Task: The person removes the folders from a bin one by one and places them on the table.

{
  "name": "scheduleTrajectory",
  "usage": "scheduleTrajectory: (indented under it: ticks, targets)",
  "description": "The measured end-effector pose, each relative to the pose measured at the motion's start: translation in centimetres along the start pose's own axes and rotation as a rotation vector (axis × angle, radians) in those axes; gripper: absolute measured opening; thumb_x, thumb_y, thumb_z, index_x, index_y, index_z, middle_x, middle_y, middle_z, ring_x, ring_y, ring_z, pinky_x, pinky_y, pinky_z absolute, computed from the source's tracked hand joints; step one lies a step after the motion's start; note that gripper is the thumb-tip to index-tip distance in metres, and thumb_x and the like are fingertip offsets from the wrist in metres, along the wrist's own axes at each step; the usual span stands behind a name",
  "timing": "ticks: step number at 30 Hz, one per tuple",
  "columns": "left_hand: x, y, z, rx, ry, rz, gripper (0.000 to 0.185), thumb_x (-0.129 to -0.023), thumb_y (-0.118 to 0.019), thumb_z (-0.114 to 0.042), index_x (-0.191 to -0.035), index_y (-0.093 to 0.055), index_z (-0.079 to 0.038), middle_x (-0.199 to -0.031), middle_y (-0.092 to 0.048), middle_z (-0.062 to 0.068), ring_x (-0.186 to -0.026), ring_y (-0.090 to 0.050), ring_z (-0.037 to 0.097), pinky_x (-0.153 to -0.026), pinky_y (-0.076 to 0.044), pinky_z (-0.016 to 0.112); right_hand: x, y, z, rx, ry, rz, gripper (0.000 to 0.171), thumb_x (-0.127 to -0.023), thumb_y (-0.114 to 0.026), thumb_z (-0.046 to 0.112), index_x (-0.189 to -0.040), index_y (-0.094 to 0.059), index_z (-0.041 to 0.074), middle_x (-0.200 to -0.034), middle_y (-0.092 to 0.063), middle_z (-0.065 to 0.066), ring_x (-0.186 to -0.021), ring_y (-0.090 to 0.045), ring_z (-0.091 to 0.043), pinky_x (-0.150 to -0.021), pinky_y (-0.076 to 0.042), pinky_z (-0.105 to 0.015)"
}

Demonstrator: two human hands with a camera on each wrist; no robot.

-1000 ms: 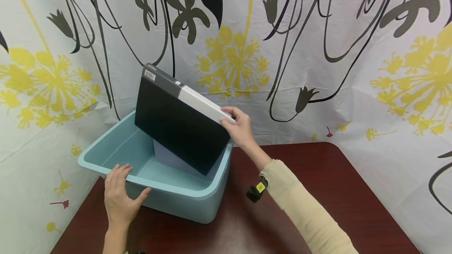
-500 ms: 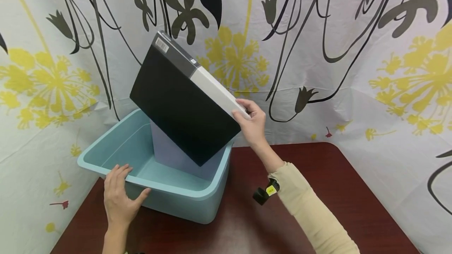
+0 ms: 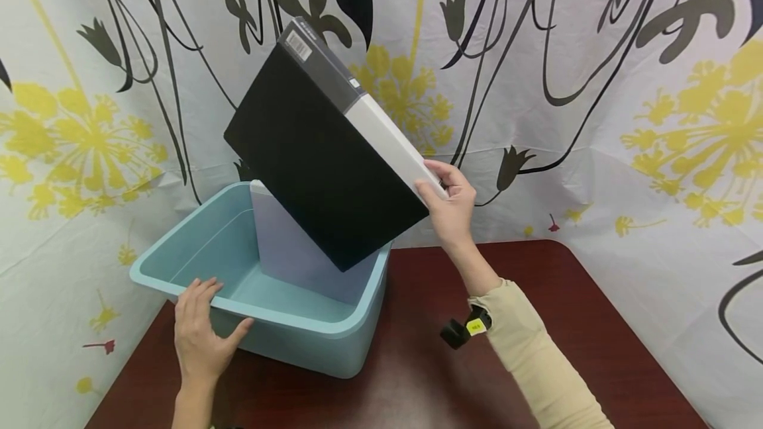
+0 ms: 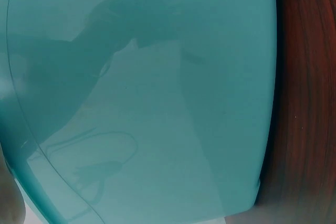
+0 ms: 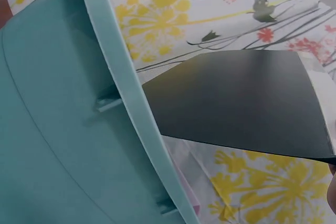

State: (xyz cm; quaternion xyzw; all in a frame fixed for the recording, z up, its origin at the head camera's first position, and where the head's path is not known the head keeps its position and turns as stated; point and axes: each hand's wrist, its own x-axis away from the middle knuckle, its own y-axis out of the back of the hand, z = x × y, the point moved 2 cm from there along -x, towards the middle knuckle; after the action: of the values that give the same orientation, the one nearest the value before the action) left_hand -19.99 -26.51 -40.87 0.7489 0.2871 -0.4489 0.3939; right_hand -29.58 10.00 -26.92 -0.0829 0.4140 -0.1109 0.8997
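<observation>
My right hand [image 3: 452, 207] pinches the lower end of a black binder's [image 3: 322, 157] spine, thumb on the near side. The binder hangs tilted over a light blue plastic basin [image 3: 238, 306], its lowest corner overlapping the basin's inside in the head view. Its spine is grey with a barcode label at the upper end and white toward my hand. My left hand [image 3: 199, 333] rests at the basin's front rim, fingers over the edge and thumb spread. Inside the basin stands a pale purple folder [image 3: 286, 247], partly hidden behind the binder. The right wrist view shows the binder's cover [image 5: 236, 103] beyond the rim.
The basin sits on a dark red-brown table [image 3: 524, 303] at its left side. A patterned cloth [image 3: 536, 85] with yellow flowers and dark stems hangs close behind. The table's right edge slants toward the lower right.
My right hand has drawn the binder up and to the right, tilting it more steeply. More of the purple folder now shows. The left hand and basin stay put.
</observation>
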Motion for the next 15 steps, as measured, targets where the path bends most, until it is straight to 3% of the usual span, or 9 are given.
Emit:
scheduleTrajectory:
  ticks: [15]
  targets:
    - [0.0,-0.2,0.0,0.010,-0.017,-0.014,0.086,-0.073,-0.049,-0.072,-0.106,-0.057,0.007,-0.110,-0.056,0.023,-0.113,-0.041,0.044,-0.106,-0.021,0.046,-0.8,3.9,2.0,-0.034,0.109,-0.084,0.028,-0.073,-0.062,-0.015,-0.100,-0.061,-0.010,-0.089,-0.066,0.002,-0.080,-0.060,-0.012,-0.070,-0.048,-0.021]
